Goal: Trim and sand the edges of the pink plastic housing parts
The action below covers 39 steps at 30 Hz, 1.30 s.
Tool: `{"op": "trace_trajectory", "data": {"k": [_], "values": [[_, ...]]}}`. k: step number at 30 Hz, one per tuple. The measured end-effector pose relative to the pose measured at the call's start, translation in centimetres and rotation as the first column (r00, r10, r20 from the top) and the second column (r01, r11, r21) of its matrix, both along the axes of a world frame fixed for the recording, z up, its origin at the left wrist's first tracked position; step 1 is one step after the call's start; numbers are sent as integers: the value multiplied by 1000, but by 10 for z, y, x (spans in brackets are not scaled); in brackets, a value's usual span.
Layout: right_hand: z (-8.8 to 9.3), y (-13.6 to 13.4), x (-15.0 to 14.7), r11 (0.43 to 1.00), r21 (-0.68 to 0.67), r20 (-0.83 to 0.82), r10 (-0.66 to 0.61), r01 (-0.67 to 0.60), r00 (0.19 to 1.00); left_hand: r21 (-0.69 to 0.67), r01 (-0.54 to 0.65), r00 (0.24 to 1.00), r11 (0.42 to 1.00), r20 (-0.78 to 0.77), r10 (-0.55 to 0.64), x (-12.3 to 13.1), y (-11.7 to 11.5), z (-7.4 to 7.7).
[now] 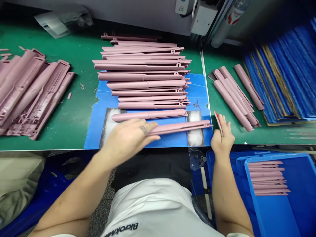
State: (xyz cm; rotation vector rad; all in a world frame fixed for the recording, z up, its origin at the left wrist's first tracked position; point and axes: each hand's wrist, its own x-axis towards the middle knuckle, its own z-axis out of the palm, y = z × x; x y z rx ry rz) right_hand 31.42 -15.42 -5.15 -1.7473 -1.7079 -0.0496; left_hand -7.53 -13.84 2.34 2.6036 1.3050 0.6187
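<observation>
My left hand [134, 135] is closed round a long pink hair-straightener shell [180, 126], whose hinged end points right. It is held over the front of a blue plastic sheet [168, 140]. At the sheet's right edge, my right hand [223, 136] pinches a thin flat piece [218, 122] with a red face and pale edge; its kind is unclear. The two hands are apart, with the shell's tip just left of the right hand. Another single shell [149, 115] lies behind the held one, and a stacked row of pink shells [145, 67] stretches back from there.
More pink shells [32, 89] are heaped at the left, with small scraps around them. Several half-round pieces [232, 95] lie at the right beside stacked blue sheets [288, 72]. Below the table edge, a blue bin [274, 210] holds pink shells. A bottle [229, 23] stands behind.
</observation>
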Motion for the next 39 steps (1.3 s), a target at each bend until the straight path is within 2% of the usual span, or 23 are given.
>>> {"op": "trace_trajectory", "data": {"k": [4, 6, 8, 12, 18, 21, 24, 27, 30, 32, 34, 36, 39], "values": [[-1, 0, -2, 1000, 7, 10, 7, -8, 1000, 27, -163, 985, 986, -48, 164, -47, 30, 8], [-1, 1, -2, 1000, 16, 34, 13, -13, 999, 31, -235, 966, 971, -102, 237, -57, 38, 8], [-1, 1, -2, 999, 25, 48, 21, -22, 999, 73, -242, 959, 968, -130, 250, -53, 42, 4], [-2, 0, -3, 998, 49, 39, 35, -37, 999, 183, -85, 976, 979, -182, 119, -25, 51, -9], [-1, -2, -6, 994, 90, 23, 57, -59, 998, 203, 11, 972, 979, -234, 37, -11, 67, -21], [1, -3, -7, 995, 83, 23, 52, -54, 998, 190, 19, 978, 982, -206, 20, -10, 67, -21], [3, -4, -8, 996, 71, 19, 50, -51, 999, 153, 5, 995, 988, -95, 10, 2, 73, -14], [4, -4, -8, 993, 87, 7, 76, -76, 997, 105, 89, 996, 990, -23, -87, 47, 93, 2], [5, -5, -9, 990, 116, -7, 85, -84, 996, 134, 335, 938, 933, -137, -317, 129, 129, 17], [6, -5, -9, 990, 117, -11, 74, -73, 997, 122, 414, 898, 902, -215, -383, 193, 160, 21], [7, -7, -9, 993, 104, -9, 63, -61, 998, 101, 388, 898, 916, -267, -350, 251, 190, 20], [6, -8, -9, 993, 102, -19, 59, -57, 998, 49, 343, 892, 938, -330, -309, 291, 215, 15], [4, -7, -9, 989, 135, -47, 73, -66, 996, 9, 361, 857, 933, -397, -328, 316, 235, 5]]}}
